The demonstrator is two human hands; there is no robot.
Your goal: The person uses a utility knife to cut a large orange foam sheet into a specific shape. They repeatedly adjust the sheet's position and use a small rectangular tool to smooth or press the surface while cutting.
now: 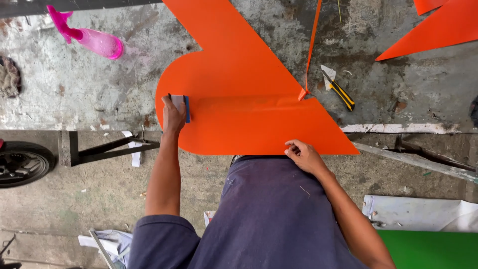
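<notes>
A worn grey workbench [74, 89] fills the upper part of the view, its surface stained and scuffed; across the middle of it lies a big orange sheet [239, 84], cut with a rounded lobe at the left and a sharp point at the right, its near edge hanging just over the bench front; more orange offcuts [438, 27] sit at the far right corner, well apart from it; a thin orange strip [311, 50] runs down to the notch in the sheet. The person stands close against the bench in a dark blue shirt [269, 214]; on the floor to the right lie a white sheet [418, 211] and a green one [433, 249]; a black wheel [22, 162] shows at the left. A pink spray bottle [89, 37] lies on its side at the far left of the bench. The left hand [173, 115] is closed around a small squeegee [180, 105] with a blue edge, pressed flat on the sheet's rounded lobe; the right hand [302, 155] rests at the sheet's near edge, fingers curled and pinching it. A yellow-and-black utility knife [339, 90] lies just right of the notch, untouched.
</notes>
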